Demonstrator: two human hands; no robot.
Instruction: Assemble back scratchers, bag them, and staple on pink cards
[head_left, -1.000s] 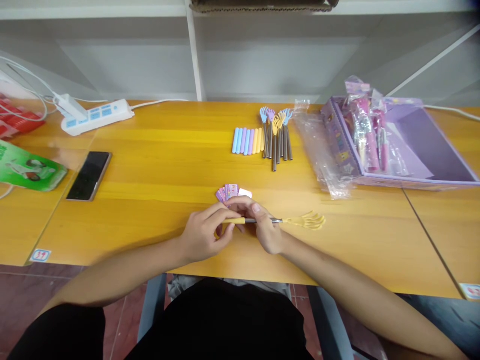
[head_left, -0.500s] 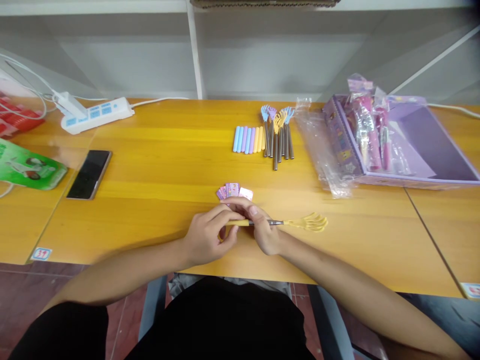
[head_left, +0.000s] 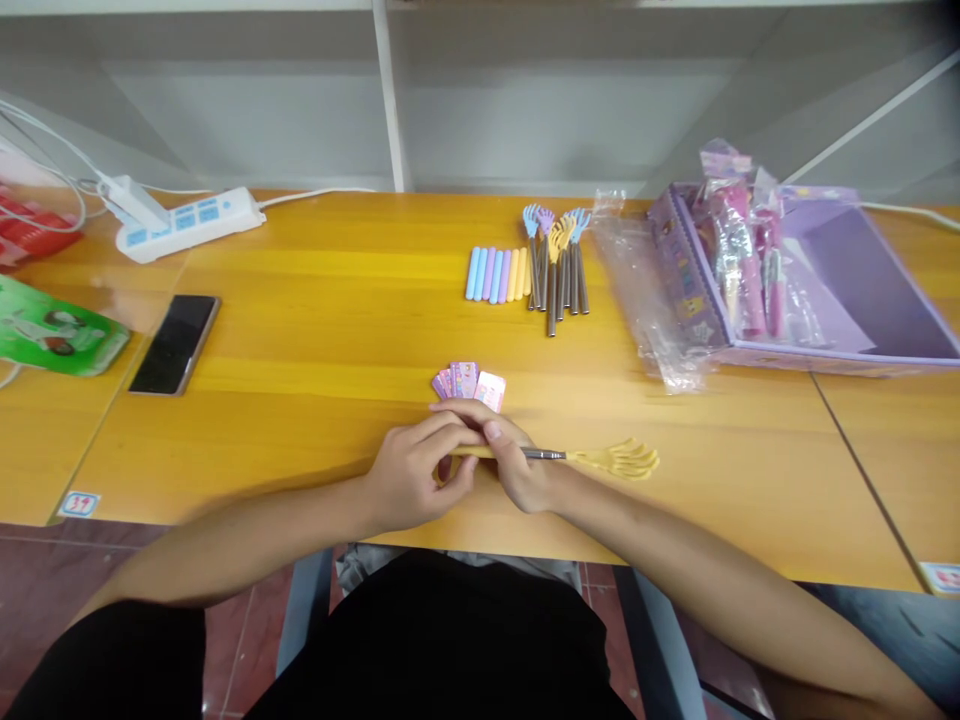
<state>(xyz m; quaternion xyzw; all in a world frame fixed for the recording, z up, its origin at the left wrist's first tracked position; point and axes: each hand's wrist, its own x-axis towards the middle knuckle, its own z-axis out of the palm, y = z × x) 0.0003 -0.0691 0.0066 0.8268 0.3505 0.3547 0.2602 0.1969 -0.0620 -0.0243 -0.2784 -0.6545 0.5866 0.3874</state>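
A yellow back scratcher [head_left: 544, 454] lies level across both hands, its clawed head pointing right and its metal shaft showing. My left hand [head_left: 424, 470] is closed on the yellow handle end. Wrapped round the handle and shaft near the middle is my right hand [head_left: 517, 465], thumb on top. Part of the handle is hidden by the fingers. Just beyond the hands, small pink and purple cards [head_left: 465, 380] lie fanned on the table. Farther back sit pastel handle tubes [head_left: 496, 275] in a row, beside several metal-shafted scratcher heads [head_left: 555, 265] in blue, purple and yellow.
A purple box [head_left: 885, 270] at the right holds wrapped pink items [head_left: 742, 260]. Clear plastic bags [head_left: 649, 300] lie against its left side. To the left are a phone [head_left: 176, 343], a power strip [head_left: 195, 222], and a green package [head_left: 64, 328]. White shelving [head_left: 390, 100] stands behind.
The view has shifted slightly. Both hands keep their hold on the back scratcher, which has tilted a little, its head end slightly lower in view.
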